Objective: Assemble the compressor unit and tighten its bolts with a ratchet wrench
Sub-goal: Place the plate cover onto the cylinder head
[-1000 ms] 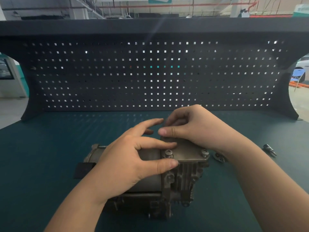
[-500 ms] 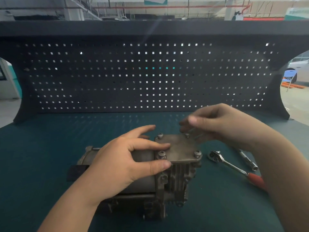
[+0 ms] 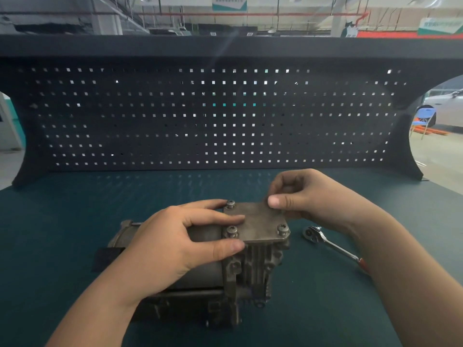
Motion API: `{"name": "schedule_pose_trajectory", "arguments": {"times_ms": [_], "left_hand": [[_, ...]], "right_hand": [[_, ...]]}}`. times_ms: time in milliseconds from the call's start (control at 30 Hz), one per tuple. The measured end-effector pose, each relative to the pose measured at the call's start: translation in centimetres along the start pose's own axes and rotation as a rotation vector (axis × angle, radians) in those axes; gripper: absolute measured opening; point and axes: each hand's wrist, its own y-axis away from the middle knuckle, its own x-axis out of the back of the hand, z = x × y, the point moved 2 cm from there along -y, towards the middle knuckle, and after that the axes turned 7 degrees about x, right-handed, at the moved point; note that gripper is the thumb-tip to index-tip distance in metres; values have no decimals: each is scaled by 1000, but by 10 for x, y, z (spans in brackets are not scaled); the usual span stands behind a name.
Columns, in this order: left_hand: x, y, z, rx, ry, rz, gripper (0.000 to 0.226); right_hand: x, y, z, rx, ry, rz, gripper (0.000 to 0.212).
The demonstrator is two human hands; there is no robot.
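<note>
Centrally on the dark green bench top, the compressor is seen lying on its side, with a flat metal cover plate seated on its upper face. Three bolts are visible on the plate: one at the far left corner, one at the near left corner and one at the near right corner. The compressor body is gripped by the left hand, whose fingers are curled over the top while the thumb is pressed against the near side, just below the near left bolt. The far right corner of the plate is covered by the right hand, its fingers and thumb drawn together in a pinch; what is pinched cannot be told. A ratchet wrench with a red handle is laid on the bench just right of the compressor, partly hidden under the right forearm. A black pegboard is stood behind the bench.
</note>
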Motion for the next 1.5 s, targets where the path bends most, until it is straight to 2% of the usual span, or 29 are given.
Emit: {"name": "schedule_pose_trajectory", "arguments": {"times_ms": [67, 233, 367, 533, 733, 833, 933, 1033, 1267, 1367, 1500], "left_hand": [[0, -1, 0, 5, -2, -1, 54], [0, 0, -1, 0, 12, 0, 61], [-1, 0, -1, -1, 26, 9, 61], [-2, -1, -1, 7, 26, 16, 63], [-2, -1, -1, 13, 23, 17, 63], [-2, -1, -2, 17, 22, 16, 63], [-1, -1, -3, 17, 19, 19, 63], [-1, -2, -3, 7, 16, 23, 63], [-1, -2, -2, 3, 26, 25, 63], [-1, -1, -1, 1, 19, 25, 63], [-1, -1, -1, 7, 23, 17, 63]], "right_hand": [[2, 2, -1, -14, -42, -32, 25], [0, -1, -1, -4, -8, 5, 13], [-1, -1, 0, -11, 59, 45, 38], [2, 2, -2, -28, 8, -23, 20], [1, 0, -4, -19, 61, 21, 15], [0, 2, -10, -21, 171, 52, 18], [2, 13, -22, 101, 339, 101, 34], [-11, 34, -27, 233, 322, 60, 33], [-23, 45, -21, 211, 457, 153, 31], [-21, 43, -18, 197, 354, 151, 24], [-18, 42, -15, 150, 177, -1, 10]]}}
